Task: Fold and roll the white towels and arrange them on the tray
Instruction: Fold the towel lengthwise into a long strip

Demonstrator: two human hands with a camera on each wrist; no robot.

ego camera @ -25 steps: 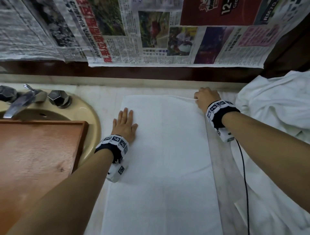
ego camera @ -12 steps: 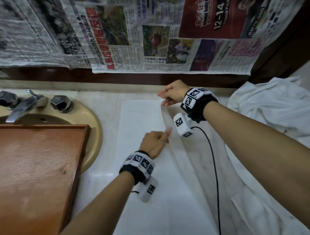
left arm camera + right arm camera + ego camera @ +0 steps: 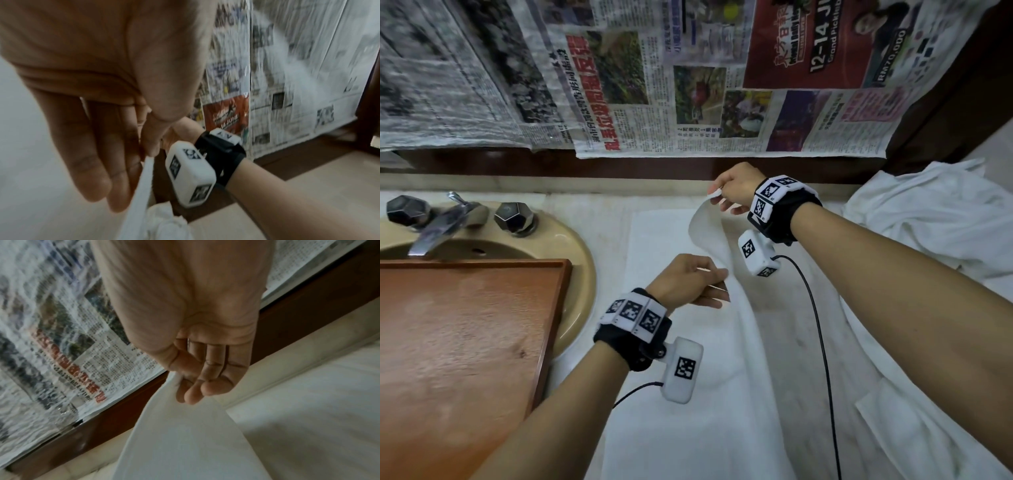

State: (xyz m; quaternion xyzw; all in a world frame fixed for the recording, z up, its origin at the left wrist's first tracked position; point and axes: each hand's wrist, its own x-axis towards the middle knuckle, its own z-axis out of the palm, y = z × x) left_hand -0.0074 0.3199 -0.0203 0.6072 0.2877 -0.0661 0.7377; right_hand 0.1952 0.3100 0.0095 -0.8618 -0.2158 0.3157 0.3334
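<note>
My right hand point(image 3: 734, 186) pinches the far corner of the white towel point(image 3: 722, 394) between thumb and fingers, lifted off the counter point(image 3: 589, 346), up near the wall. In the right wrist view the right hand point(image 3: 197, 353) has its fingers point(image 3: 207, 374) curled, the towel point(image 3: 185, 434) hanging down from them in a curve. My left hand point(image 3: 688, 281) pinches the same raised edge nearer to me; in the left wrist view the left hand point(image 3: 98, 100) holds the towel edge point(image 3: 139, 186) between thumb and fingers. Between my two hands the edge stands up off the counter; the rest of the towel lies flat below and to the left of my hands. The wooden tray point(image 3: 458, 342) sits well left of my left hand, over the sink point(image 3: 575, 260). A heap of white cloth point(image 3: 928, 212) lies right of my right wrist. Newspaper point(image 3: 654, 78) hangs on the wall beyond my right hand. The faucet point(image 3: 445, 226) is at the far left.
</note>
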